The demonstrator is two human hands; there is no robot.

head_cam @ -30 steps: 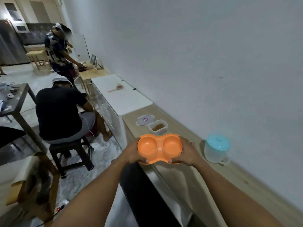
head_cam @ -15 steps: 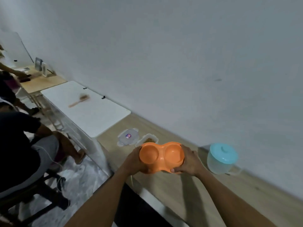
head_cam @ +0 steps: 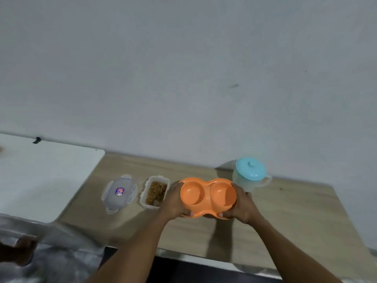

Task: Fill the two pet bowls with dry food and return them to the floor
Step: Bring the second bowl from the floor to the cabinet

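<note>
Between my two hands is the orange double bowl [head_cam: 208, 196], a single moulded piece with two round wells side by side, both of them bare of food. My left hand [head_cam: 173, 201] grips its left end, fingers curled under the rim and the thumb tip showing on the near edge. My right hand [head_cam: 242, 205] grips the right end the same way, thumb hooked over the near edge. The bowl is level, its wells facing up. It is over the wooden counter [head_cam: 295, 221], and a dark shadow runs across the wood on the near side of my right hand; I cannot tell whether the underside touches the wood.

Just beside my left hand, on its outer side, stands a small clear food container [head_cam: 155, 194], open at the top and holding brown dry food. Farther out on that same side, close to the container but apart from it, lies its lid [head_cam: 119, 193], flat on the wood, with a small coloured sticker at its middle. Beyond the lid the wood gives way to a white surface [head_cam: 40, 176].

Past my right hand, towards the wall [head_cam: 183, 68], stands a translucent pitcher [head_cam: 250, 174] with a pale blue lid on it, its handle pointing away from the bowl.
</note>
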